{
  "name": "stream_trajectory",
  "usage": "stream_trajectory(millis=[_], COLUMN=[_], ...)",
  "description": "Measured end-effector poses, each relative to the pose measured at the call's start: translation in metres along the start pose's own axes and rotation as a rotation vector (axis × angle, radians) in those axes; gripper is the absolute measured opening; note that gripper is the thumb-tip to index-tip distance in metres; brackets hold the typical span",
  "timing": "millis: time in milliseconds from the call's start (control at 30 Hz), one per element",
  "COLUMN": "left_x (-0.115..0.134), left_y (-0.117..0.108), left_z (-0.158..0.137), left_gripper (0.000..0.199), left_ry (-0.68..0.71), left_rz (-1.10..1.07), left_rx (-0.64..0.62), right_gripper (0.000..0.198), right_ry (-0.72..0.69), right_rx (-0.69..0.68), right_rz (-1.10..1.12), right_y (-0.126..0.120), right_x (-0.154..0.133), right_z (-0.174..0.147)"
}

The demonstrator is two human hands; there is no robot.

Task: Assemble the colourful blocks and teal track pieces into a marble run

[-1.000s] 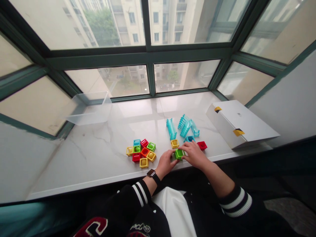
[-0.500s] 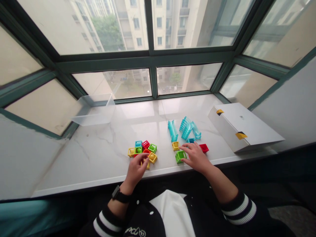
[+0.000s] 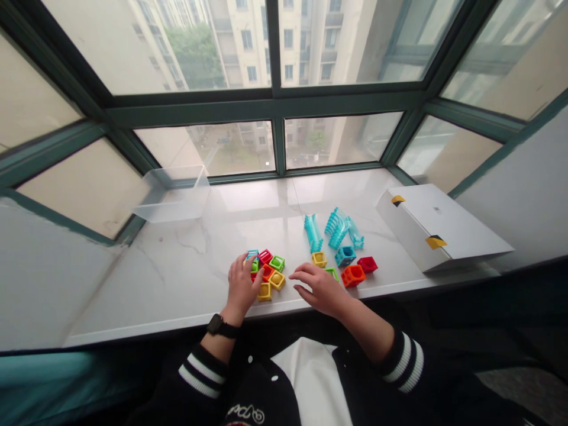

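My left hand (image 3: 242,285) lies over the left side of a cluster of coloured cube blocks, fingers apart, covering some of them. Beside its thumb are an orange-red block (image 3: 267,273), a yellow block (image 3: 277,280) and another yellow block (image 3: 265,291). Behind these sit a red block (image 3: 265,256) and a green block (image 3: 277,262). My right hand (image 3: 320,289) is open, its fingers pointing left toward the cluster with nothing between them. It partly hides a green block (image 3: 332,273); a yellow block (image 3: 319,259) stands just behind.
Right of my right hand are a blue block (image 3: 345,256), an orange block (image 3: 353,276) and a red block (image 3: 367,264). Several clear turquoise track pieces (image 3: 313,233) lie behind. A transparent bin (image 3: 175,207) stands back left, a white box (image 3: 444,228) at right.
My right hand has moved left, away from the blue and orange blocks, uncovering them. My left hand has shifted forward over the cluster, and the front yellow block shows more.
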State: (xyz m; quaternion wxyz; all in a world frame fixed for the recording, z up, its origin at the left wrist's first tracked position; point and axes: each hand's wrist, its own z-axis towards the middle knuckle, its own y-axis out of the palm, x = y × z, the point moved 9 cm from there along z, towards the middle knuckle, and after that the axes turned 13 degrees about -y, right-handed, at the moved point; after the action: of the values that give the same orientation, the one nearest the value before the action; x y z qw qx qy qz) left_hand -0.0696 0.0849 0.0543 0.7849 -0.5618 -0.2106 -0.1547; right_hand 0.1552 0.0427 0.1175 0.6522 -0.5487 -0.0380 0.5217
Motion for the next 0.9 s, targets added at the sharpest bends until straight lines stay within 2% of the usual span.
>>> stream_trajectory(millis=[167,300,500,667,900], left_x=[0.016,0.015,0.013,0.016,0.021], left_y=[0.036,0.049,0.047,0.046,0.043], left_z=[0.009,0.007,0.005,0.006,0.007], left_gripper=[0.050,0.044,0.033,0.026,0.020], left_ry=[0.048,0.043,0.042,0.018,0.003], left_rz=[0.115,0.141,0.114,0.142,0.194], left_rx=[-0.090,-0.111,-0.093,-0.102,-0.131], right_gripper=[0.044,0.048,0.047,0.038,0.036], right_ry=[0.128,0.169,0.221,0.223,0.249], right_rx=[-0.235,-0.309,-0.339,-0.326,-0.351], right_rz=[-0.035,-0.082,-0.114,-0.072,-0.060], right_y=[0.061,0.087,0.097,0.096,0.094], right_x=[0.016,0.025,0.038,0.042,0.042], right_z=[0.005,0.006,0.002,-0.001,-0.006])
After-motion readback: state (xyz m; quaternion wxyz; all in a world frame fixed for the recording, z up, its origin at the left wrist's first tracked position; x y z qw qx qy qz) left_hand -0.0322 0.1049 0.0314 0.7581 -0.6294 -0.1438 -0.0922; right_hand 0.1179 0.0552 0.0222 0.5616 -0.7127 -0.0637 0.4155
